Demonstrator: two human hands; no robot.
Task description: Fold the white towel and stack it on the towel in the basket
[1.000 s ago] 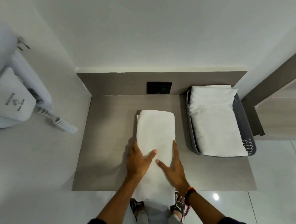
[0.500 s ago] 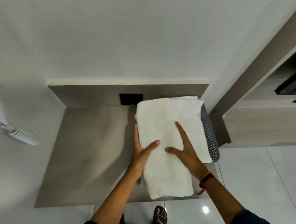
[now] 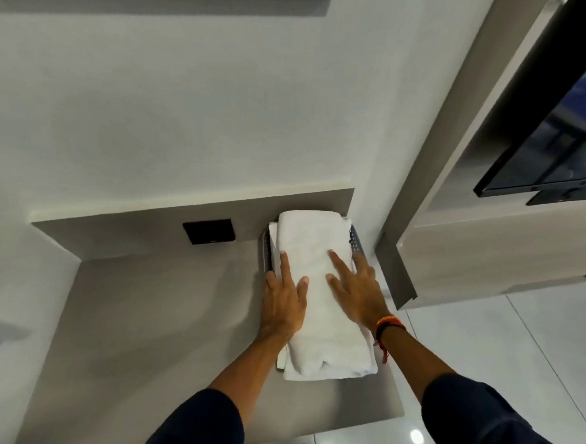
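Folded white towel [image 3: 321, 292], laid over the basket [image 3: 355, 241].
Soft, limp and light, it seems; best gripped along both long edges. Left hand [image 3: 283, 302] and right hand [image 3: 357, 291] are spread flat on it, unclenched.

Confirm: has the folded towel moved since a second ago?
Yes. The folded towel went right, away from the black wall socket, onto the grey basket.
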